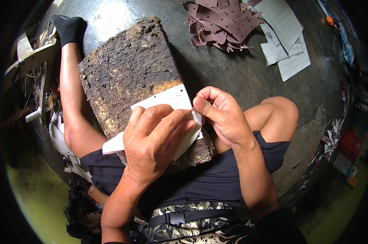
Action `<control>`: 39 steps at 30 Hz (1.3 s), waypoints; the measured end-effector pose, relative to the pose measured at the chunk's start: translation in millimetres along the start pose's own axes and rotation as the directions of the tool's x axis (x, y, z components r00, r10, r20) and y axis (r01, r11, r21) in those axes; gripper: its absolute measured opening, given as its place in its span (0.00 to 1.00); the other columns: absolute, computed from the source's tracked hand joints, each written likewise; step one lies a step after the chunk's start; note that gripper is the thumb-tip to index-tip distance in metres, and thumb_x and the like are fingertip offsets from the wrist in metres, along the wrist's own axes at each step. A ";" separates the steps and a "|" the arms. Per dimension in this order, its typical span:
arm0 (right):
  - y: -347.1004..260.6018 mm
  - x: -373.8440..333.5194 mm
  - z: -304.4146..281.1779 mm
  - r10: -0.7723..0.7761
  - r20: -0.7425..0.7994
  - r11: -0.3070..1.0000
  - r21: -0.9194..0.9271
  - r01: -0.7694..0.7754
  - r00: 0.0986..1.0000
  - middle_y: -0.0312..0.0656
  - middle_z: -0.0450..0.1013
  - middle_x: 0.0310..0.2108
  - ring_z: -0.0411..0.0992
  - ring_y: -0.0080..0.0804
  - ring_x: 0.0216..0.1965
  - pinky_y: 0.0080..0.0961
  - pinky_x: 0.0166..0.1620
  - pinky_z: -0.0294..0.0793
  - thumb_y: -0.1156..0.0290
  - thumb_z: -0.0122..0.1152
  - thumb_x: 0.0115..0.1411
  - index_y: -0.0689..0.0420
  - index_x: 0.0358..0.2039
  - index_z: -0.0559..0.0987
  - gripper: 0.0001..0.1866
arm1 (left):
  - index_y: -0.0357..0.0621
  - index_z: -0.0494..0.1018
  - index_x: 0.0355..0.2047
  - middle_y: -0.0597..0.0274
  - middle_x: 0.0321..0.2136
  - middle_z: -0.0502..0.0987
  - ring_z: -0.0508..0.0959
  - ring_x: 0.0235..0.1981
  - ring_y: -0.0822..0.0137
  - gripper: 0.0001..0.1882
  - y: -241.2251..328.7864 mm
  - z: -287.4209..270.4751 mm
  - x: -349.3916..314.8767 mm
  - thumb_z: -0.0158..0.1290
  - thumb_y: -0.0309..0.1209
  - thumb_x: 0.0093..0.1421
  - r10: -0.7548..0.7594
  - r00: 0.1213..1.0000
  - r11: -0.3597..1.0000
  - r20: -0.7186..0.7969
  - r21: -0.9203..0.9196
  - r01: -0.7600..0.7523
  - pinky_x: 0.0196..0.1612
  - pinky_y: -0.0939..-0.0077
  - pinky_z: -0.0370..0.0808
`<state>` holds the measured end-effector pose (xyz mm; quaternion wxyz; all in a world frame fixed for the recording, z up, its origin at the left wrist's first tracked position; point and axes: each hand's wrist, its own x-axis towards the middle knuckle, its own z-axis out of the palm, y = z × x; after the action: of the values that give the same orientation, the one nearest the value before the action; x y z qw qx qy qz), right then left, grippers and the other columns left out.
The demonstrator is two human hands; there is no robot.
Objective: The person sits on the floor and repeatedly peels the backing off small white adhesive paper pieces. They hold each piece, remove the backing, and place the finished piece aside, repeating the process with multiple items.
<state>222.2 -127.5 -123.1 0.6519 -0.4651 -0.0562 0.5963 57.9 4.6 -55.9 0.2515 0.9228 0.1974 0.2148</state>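
A thick, rough dark-brown board (127, 61) lies slanted across my lap. On its near part rests a thin white piece (176, 96) with small punched holes, and part of it is folded up under my fingers. My left hand (151, 136) is closed over this white piece, its thumb and fingertips by the right edge. At that edge my right hand (223, 116) pinches with thumb and forefinger. Whatever sits between those fingertips is too small to make out. A white end (114, 145) sticks out to the left from below my left hand.
Brown cut pieces with dark holes (222, 22) lie heaped on the dark floor beyond the board. Beside them are lined paper sheets (287, 57). A wooden frame (39, 57) stands at the left. White scraps (333, 136) are scattered at the right, near a red packet (350, 145).
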 end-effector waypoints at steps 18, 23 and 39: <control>8.3 6.8 -12.4 -0.030 -0.129 0.983 -0.181 0.006 0.991 0.25 0.78 0.34 0.70 0.11 0.33 0.15 0.36 0.70 0.56 0.77 0.76 0.54 0.40 0.84 0.15 | 0.52 0.91 0.46 0.69 0.38 0.84 0.77 0.36 0.62 0.16 1.0 -1.4 -4.7 0.78 0.32 0.57 -0.005 1.000 0.998 0.014 0.059 0.004 0.40 0.65 0.75; 10.9 9.2 -16.1 -0.040 -0.164 0.979 -0.203 0.006 0.986 0.26 0.79 0.34 0.70 0.11 0.33 0.16 0.35 0.70 0.57 0.77 0.75 0.54 0.40 0.84 0.15 | 0.57 0.90 0.45 0.74 0.40 0.84 0.78 0.40 0.62 0.15 1.7 -1.8 -4.0 0.78 0.37 0.57 -0.007 1.000 0.995 0.020 0.101 0.005 0.50 0.63 0.71; 14.9 18.4 -23.6 -0.087 -0.261 0.944 -0.330 -0.004 0.961 0.26 0.76 0.31 0.67 0.11 0.31 0.15 0.32 0.66 0.57 0.79 0.74 0.56 0.38 0.84 0.17 | 0.58 0.89 0.44 0.75 0.41 0.84 0.81 0.45 0.64 0.15 2.1 -5.0 -2.6 0.78 0.38 0.57 0.006 0.999 0.991 0.052 0.131 -0.013 0.57 0.59 0.68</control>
<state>231.5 -127.1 -155.2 0.5798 -0.6429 -0.0743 0.4950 53.8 3.5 -51.6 0.1945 0.9435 0.2001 0.1786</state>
